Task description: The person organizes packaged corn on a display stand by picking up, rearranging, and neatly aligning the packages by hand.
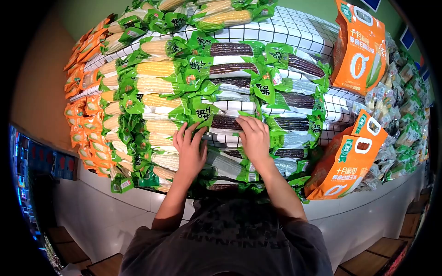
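Observation:
A plastic-wrapped dark purple corn cob (224,122) with green ends lies crosswise in the middle row. My left hand (189,149) has its bent fingers on the pack's green left end, thumb nearer to me. At the right end, the fingers of my right hand (254,138) curl over the wrapper; the underside of this grip is hidden. Just below, between my wrists, lies a pale packed cob (225,165). Close to my left hand are packs of yellow corn (159,126). Another packed dark cob (292,123) sits right of my right hand.
Orange carton-like bags (343,161) stand at the right, with another orange bag (359,50) behind. Clear-wrapped goods (405,133) pile up beyond them. Small orange corn packs (94,142) line the left edge. A white checked cloth (294,30) covers the display.

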`<state>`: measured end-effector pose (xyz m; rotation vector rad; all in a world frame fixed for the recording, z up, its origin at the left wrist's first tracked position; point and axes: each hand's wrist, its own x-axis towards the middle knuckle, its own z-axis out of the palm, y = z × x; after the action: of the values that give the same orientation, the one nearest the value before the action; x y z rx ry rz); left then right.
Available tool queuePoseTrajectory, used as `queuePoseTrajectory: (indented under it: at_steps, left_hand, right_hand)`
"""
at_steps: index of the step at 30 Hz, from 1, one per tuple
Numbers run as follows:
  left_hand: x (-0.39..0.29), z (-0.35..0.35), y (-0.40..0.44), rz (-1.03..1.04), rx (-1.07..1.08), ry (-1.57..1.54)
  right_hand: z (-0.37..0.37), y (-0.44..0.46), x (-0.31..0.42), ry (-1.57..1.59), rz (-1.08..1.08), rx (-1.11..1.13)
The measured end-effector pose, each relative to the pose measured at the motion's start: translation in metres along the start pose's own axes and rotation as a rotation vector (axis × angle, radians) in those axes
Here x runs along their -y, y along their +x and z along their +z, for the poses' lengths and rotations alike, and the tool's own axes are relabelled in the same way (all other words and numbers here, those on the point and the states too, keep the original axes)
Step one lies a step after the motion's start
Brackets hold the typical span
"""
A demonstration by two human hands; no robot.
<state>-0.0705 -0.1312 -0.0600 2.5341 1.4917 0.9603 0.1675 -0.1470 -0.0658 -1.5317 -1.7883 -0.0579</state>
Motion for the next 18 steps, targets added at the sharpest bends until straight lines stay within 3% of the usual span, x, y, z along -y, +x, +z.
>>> queuePoseTrajectory:
  at_steps: [8,18]
  left_hand:
    - [-0.009,0.005,0.0,0.0,0.084,0.033]
    - [-0.022,0.011,0.002,-0.023,0.112,0.097]
  right_hand:
    - [-0.001,-0.014,-0.008,0.025,0.127,0.033]
    - [-0.011,-0.025,-0.007,0.025,0.079,-0.074]
